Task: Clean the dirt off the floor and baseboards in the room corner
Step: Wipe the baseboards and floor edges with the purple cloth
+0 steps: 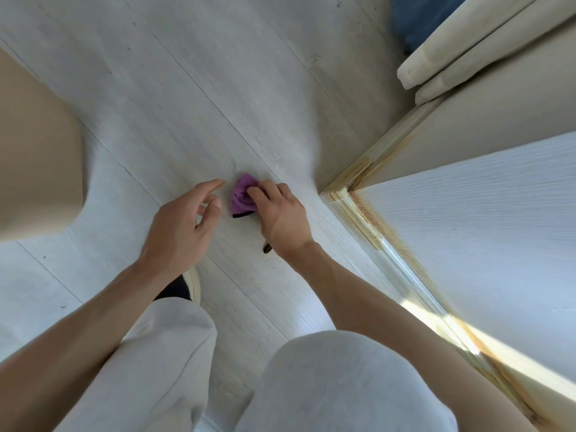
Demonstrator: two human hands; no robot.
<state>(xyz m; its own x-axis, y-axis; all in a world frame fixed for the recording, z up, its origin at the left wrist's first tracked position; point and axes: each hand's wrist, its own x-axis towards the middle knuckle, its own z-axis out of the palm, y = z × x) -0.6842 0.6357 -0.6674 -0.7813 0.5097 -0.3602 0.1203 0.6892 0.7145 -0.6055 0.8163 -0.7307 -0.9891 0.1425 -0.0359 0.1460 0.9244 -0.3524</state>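
A crumpled purple cloth [241, 196] with a dark edge lies on the pale wood-grain floor [193, 98]. My right hand [282, 218] rests over its right side, fingers curled onto it. My left hand [184, 226] hovers just left of the cloth with fingers loosely spread, holding nothing. To the right, the baseboards [367, 213] meet in a corner and carry brownish-yellow grime along their edges. A small dark object [267, 248] shows on the floor under my right wrist.
A beige wall or panel [34, 169] stands at the left. Cream curtain folds [452, 54] hang at the upper right above the baseboard. My knees in light grey trousers [336, 388] and a shoe [191, 285] fill the bottom of the view.
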